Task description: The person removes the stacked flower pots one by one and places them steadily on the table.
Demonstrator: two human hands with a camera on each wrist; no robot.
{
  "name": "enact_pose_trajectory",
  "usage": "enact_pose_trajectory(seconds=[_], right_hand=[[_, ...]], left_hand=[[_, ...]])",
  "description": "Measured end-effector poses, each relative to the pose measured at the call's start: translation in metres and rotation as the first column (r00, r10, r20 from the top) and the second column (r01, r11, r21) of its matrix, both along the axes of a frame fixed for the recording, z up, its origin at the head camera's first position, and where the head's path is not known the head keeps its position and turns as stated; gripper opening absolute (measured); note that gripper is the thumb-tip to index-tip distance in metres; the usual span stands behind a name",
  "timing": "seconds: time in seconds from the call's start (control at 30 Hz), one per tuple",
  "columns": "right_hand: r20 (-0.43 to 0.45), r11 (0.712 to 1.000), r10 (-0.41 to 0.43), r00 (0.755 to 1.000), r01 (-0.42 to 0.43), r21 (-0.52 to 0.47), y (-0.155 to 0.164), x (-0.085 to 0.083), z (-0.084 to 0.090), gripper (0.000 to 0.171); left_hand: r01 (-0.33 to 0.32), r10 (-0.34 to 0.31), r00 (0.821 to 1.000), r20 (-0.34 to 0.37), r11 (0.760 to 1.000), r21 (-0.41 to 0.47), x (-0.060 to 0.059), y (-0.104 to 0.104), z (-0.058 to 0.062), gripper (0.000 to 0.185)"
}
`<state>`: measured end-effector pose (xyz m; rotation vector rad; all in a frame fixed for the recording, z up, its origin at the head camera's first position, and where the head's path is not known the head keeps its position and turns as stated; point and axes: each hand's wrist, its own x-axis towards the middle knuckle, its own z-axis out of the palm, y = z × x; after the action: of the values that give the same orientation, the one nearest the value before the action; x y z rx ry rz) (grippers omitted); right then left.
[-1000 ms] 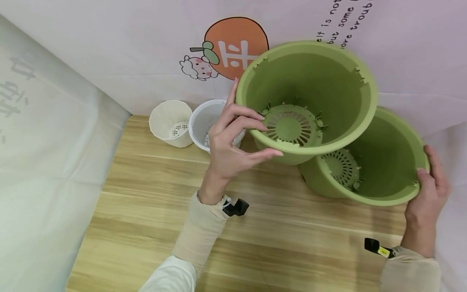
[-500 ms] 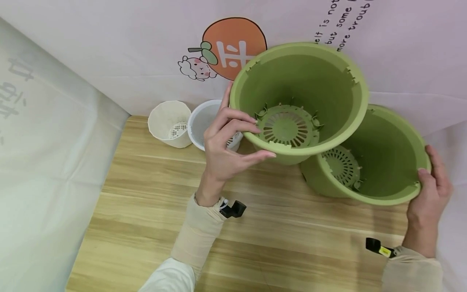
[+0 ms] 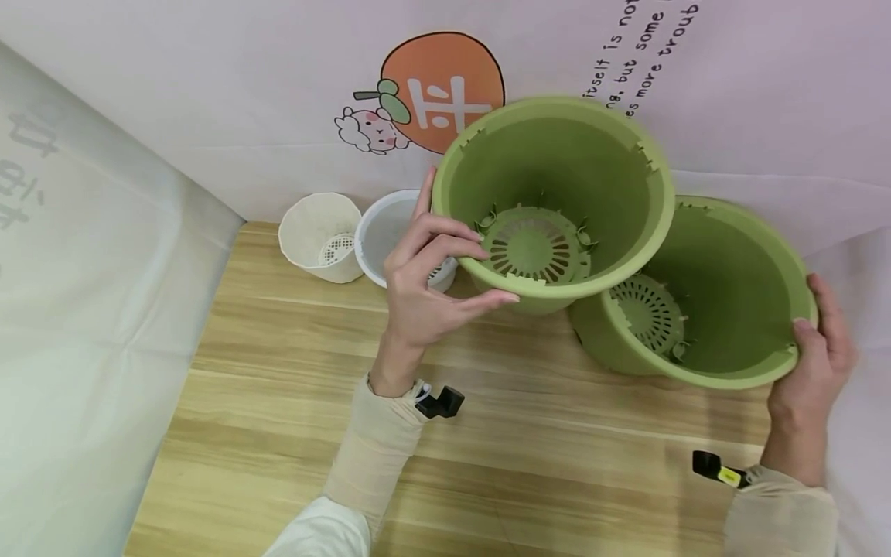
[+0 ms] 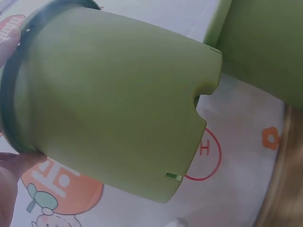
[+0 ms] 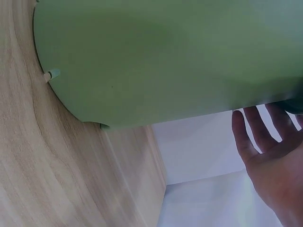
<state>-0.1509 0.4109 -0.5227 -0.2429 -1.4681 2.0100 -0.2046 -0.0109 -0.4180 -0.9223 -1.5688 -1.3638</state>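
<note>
In the head view my left hand (image 3: 423,290) grips the left side of the rim of a large green flowerpot (image 3: 557,158), thumb outside and fingertips over the edge. The left wrist view shows this flowerpot's outer wall (image 4: 118,99), with its notched base off the table. My right hand (image 3: 810,371) holds the right rim of a second green flowerpot (image 3: 738,302), thumb over the edge. This one's base meets the wood in the right wrist view. Part of its left rim is hidden behind the raised flowerpot. Both have slotted bottoms.
Left of the green flowerpots stand a small cream pot (image 3: 306,232) and a pale blue-white pot (image 3: 383,232), partly covered by my left hand. They stand on the wooden table (image 3: 299,371) against a printed cloth backdrop (image 3: 230,93), with another cloth along the left.
My left hand has carried the raised flowerpot leftward and a little lower, so more of the second flowerpot's rim shows. My right hand and its flowerpot have hardly moved.
</note>
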Motion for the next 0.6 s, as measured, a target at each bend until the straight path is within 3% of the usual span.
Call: enact_pose_trajectory(seconds=[0.33,0.6], right_hand=[[-0.109,0.985,0.169,0.98,-0.17,-0.001,0.007,0.001,-0.009,0.042],[-0.146,0.977,0.111,0.983,-0.135,-0.168,0.006,0.002,-0.005,0.045]], left_hand=[[-0.021,0.022,1.0,0.012,1.0,-0.017,-0.004,-0.001,-0.02,0.05],[-0.018,0.019,1.0,0.024,0.999,-0.043,-0.005,0.001,-0.032,0.049]])
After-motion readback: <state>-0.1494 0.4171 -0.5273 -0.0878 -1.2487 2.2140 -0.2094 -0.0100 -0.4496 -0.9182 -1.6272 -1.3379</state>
